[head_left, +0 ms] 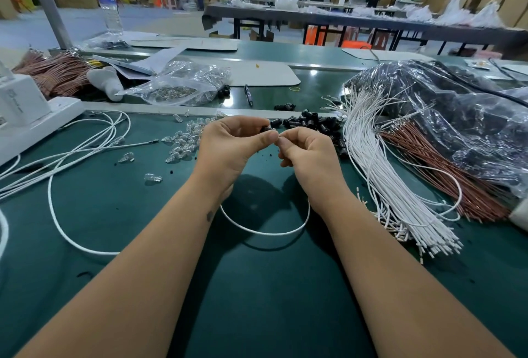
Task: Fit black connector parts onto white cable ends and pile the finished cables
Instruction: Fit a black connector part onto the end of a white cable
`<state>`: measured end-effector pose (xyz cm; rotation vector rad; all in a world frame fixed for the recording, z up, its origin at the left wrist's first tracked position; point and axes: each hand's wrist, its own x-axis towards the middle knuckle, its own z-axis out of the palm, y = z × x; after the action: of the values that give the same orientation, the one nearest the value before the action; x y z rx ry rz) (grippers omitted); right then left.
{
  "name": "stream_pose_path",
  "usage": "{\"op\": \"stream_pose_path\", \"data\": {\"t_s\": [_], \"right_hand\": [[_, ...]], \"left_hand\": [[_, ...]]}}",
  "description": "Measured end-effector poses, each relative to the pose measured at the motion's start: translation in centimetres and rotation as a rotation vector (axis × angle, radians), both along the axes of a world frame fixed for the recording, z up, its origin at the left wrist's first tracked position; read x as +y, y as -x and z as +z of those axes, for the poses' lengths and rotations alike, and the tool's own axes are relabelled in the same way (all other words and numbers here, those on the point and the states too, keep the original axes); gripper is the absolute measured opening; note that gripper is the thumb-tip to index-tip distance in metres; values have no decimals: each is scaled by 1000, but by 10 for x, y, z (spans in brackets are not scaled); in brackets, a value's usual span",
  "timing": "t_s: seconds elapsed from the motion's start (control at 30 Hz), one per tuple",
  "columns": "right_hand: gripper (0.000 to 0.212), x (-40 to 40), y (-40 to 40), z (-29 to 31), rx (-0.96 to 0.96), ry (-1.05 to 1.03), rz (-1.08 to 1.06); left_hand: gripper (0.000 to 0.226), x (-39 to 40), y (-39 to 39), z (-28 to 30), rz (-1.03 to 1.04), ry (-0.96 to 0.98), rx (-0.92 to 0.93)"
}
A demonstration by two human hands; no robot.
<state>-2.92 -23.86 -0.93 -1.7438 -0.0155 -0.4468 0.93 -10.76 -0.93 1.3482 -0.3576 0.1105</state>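
My left hand (231,147) pinches a small black connector part (267,128) between thumb and fingers, above the green mat. My right hand (307,154) meets it fingertip to fingertip and pinches the end of a white cable (265,232), which droops in a loop beneath both wrists. Just behind the hands lies a heap of loose black connector parts (313,122). A thick bundle of white cables (380,180) lies to the right. More white cables (71,154) sprawl on the left.
Small clear bulbs (185,137) are scattered left of the hands. Brown wires (440,174) and a dark plastic bag (457,117) fill the right. A clear bag (177,86), a pen (248,94), a white device (25,109) and a water bottle (108,3) stand farther back.
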Motion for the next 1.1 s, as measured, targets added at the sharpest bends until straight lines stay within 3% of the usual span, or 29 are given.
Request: {"op": "stream_pose_path", "data": {"t_s": [0.17,0.4,0.7,0.77,0.87,0.97,1.1], "right_hand": [[21,2,0,-1,13,47,-7],[22,4,-2,-1,61,-194,-60],[17,5,0,-3,-81,353,-177],[17,3,0,1,-131,233,-272],[18,-18,0,8,-132,-81,-625],[15,-34,0,8,-153,-130,-812],[18,-20,-3,6,-176,-65,-654]], "left_hand": [[19,0,-1,-2,57,-52,0],[17,-5,0,-3,60,-88,-11],[15,-7,1,-3,25,30,104],[14,-3,-1,1,44,19,97],[12,-4,-14,11,240,67,64],[16,-20,-35,24,366,-41,-30],[52,-35,-67,20,153,-495,7]]}}
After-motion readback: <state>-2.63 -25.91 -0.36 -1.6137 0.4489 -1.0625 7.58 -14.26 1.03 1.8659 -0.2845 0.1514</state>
